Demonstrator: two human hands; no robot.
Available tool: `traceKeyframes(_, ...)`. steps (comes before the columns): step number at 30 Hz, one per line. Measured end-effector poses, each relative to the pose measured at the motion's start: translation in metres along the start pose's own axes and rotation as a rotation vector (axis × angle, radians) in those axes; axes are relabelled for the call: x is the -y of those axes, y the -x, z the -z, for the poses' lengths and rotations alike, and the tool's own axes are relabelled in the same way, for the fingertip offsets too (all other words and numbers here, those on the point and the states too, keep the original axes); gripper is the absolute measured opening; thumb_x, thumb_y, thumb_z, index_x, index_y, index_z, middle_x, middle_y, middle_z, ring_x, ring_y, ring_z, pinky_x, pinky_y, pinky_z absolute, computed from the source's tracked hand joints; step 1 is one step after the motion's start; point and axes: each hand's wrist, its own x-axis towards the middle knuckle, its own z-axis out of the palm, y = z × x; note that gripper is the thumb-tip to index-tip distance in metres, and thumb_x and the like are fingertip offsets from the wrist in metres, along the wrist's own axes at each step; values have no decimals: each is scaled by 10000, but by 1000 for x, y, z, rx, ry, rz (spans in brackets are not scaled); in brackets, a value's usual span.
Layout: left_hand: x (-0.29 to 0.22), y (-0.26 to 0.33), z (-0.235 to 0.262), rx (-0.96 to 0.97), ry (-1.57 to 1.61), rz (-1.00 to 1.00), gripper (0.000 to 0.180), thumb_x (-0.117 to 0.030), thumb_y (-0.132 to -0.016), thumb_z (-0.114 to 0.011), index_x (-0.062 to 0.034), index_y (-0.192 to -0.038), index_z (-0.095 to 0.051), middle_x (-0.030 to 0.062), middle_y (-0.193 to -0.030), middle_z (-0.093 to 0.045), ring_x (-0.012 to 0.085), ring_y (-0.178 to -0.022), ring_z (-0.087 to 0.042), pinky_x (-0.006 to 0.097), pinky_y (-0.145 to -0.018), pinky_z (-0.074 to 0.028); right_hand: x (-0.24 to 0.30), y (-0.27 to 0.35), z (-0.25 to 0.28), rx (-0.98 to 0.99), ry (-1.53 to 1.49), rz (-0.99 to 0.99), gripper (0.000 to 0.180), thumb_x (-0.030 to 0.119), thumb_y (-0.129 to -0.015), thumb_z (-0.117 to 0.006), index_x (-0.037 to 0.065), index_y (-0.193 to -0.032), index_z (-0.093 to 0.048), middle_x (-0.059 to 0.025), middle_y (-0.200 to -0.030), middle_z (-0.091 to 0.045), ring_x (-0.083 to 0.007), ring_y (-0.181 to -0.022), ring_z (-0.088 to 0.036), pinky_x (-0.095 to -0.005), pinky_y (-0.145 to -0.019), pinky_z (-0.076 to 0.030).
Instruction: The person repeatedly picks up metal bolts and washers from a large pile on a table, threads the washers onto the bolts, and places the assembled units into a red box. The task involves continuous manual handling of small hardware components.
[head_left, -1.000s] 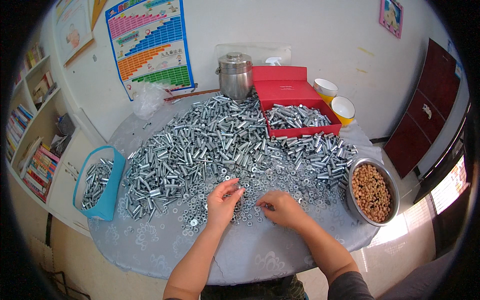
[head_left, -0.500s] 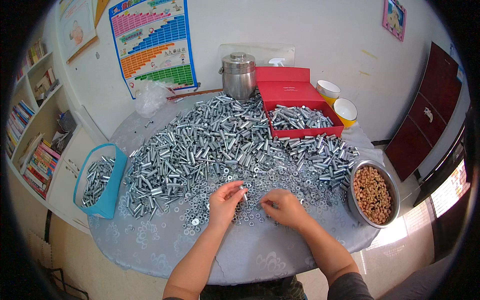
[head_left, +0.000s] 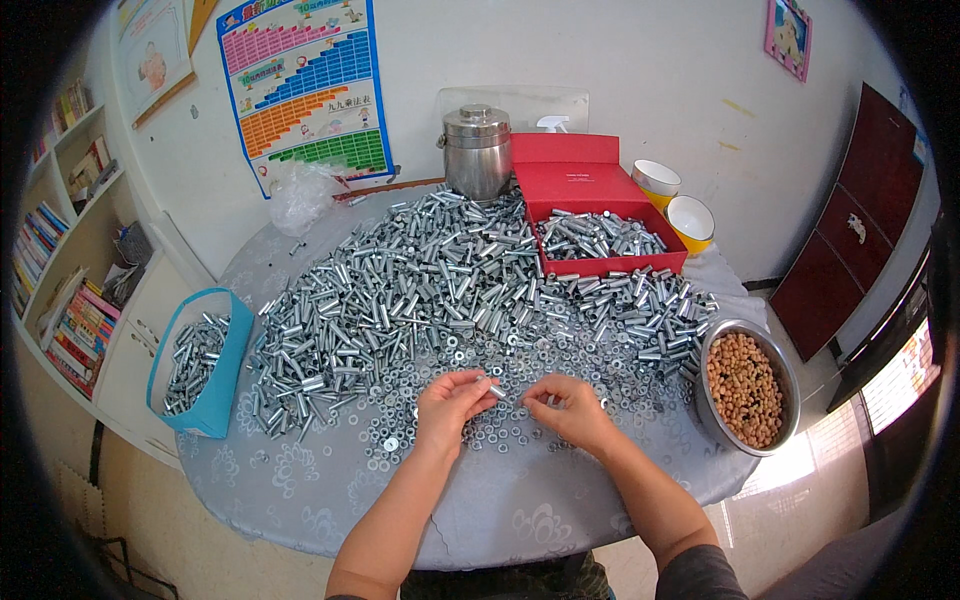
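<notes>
Between the thumb and fingertips of my left hand [head_left: 446, 408] is a short, shiny metal sleeve [head_left: 497, 391], its free end pointing right. Just across from it, my right hand [head_left: 572, 410] is closed in a pinch; whatever its fingertips hold is too small to make out. A small gap separates the two hands. Beneath and around them lie loose nuts and washers [head_left: 490, 432], spread thickly over the table. Behind the hands rises a large heap of silver metal sleeves and bolts [head_left: 400, 280].
A blue open box [head_left: 228, 365] of metal pieces stands at left, a red lidded box [head_left: 612, 267] of them at back right. A steel bowl [head_left: 790, 425] of brownish pieces sits at right. Behind are a steel canister [head_left: 478, 160], plastic bag [head_left: 302, 195] and yellow-white bowls [head_left: 690, 218].
The sleeve in my left hand has tipped from nearly upright to slanting right. My right hand has turned slightly, with its fingertips close to the sleeve's end.
</notes>
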Motion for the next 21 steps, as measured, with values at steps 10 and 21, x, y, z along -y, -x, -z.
traceKeyframes(10,9,1,-4,-24,112,83,156,-47,-800,-624,28,-891,-522,143,-886,-612,183,-754,-626,256,-687,-547,2,1,-2,-27,-67,-100,165,167,-787,-628,18,-856,-632,-40,-714,-596,-98,-584,-498,-244,-545,-428)
traceKeyframes(21,7,6,-8,-51,155,118,139,-69,-813,-612,19,-889,-535,121,-871,-600,196,-779,-621,279,-707,-542,6,0,-3,-76,-206,10,176,76,-768,-641,30,-937,-621,-21,-760,-609,-77,-655,-518,-224,-601,-438)
